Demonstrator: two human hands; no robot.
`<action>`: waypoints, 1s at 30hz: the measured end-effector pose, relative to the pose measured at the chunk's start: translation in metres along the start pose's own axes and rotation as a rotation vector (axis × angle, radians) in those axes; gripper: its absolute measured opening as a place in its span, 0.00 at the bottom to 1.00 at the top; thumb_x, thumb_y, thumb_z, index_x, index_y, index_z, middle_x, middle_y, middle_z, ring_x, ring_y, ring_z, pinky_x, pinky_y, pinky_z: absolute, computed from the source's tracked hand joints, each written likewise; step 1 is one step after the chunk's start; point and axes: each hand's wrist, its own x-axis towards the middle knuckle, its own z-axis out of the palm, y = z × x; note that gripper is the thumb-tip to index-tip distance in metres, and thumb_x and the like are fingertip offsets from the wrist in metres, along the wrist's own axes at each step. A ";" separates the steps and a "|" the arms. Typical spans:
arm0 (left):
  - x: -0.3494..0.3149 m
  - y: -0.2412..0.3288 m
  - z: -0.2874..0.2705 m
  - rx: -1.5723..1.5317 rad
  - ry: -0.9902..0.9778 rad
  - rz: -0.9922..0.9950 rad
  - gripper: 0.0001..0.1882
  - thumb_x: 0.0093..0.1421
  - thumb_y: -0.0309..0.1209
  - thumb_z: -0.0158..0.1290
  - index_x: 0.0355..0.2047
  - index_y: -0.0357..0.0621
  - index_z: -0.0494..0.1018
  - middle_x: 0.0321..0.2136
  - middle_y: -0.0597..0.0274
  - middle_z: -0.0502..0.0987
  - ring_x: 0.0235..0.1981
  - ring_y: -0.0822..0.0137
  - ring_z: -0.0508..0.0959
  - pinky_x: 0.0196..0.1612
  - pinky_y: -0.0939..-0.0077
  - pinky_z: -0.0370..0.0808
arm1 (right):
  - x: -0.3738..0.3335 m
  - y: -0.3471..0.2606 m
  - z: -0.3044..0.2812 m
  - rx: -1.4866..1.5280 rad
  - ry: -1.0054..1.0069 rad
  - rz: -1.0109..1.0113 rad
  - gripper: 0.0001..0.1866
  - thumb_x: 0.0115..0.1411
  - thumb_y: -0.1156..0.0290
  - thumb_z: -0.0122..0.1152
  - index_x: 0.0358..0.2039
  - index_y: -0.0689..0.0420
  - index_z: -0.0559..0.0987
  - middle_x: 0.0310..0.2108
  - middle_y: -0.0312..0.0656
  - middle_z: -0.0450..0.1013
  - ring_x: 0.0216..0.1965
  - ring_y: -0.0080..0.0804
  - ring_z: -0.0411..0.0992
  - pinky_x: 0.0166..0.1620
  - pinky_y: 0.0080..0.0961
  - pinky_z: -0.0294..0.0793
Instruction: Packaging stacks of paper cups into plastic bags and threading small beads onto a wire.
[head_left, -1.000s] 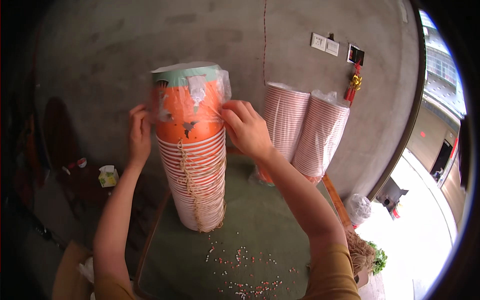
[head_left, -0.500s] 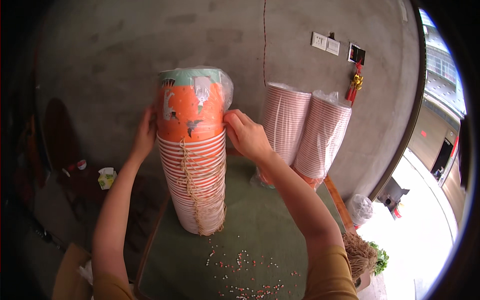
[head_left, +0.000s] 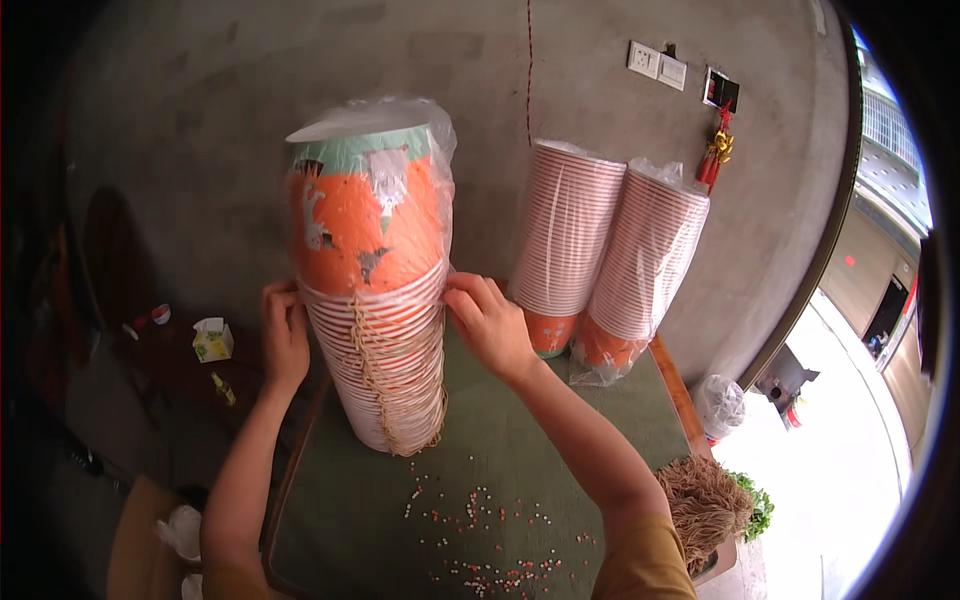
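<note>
A tall stack of orange paper buckets (head_left: pixel 368 225) with white rims stands upside down on the table, leaning slightly left at the top. A clear plastic bag (head_left: pixel 441 150) covers its green-edged top bucket and reaches down to the upper rims. My right hand (head_left: pixel 492 328) pinches the bag at the stack's right side. On the opposite side, my left hand (head_left: pixel 286 338) is closed at the bag's edge, its fingertips partly hidden by the stack. Tan raffia strands (head_left: pixel 362 345) hang down the front of the rims.
Two more bucket stacks in clear plastic (head_left: pixel 565 230) (head_left: pixel 650 265) stand at the back right by the wall. Small orange and white beads (head_left: pixel 480 515) lie scattered on the green tabletop (head_left: pixel 345 510). Brown fibre (head_left: pixel 703 505) sits beyond its right edge; a tissue box (head_left: pixel 212 340) is at left.
Both hands have moved down from beside the top bucket to the upper rims, drawing the bag lower. The stack's top now leans farther left.
</note>
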 end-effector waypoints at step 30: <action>-0.159 -0.056 -0.024 0.269 -0.855 -0.099 0.18 0.52 0.20 0.47 0.45 0.38 0.70 0.58 0.49 0.63 0.58 0.49 0.64 0.57 0.61 0.66 | -0.194 -0.021 0.062 0.169 -0.574 0.227 0.12 0.53 0.72 0.52 0.39 0.53 0.74 0.43 0.39 0.72 0.46 0.39 0.70 0.45 0.32 0.74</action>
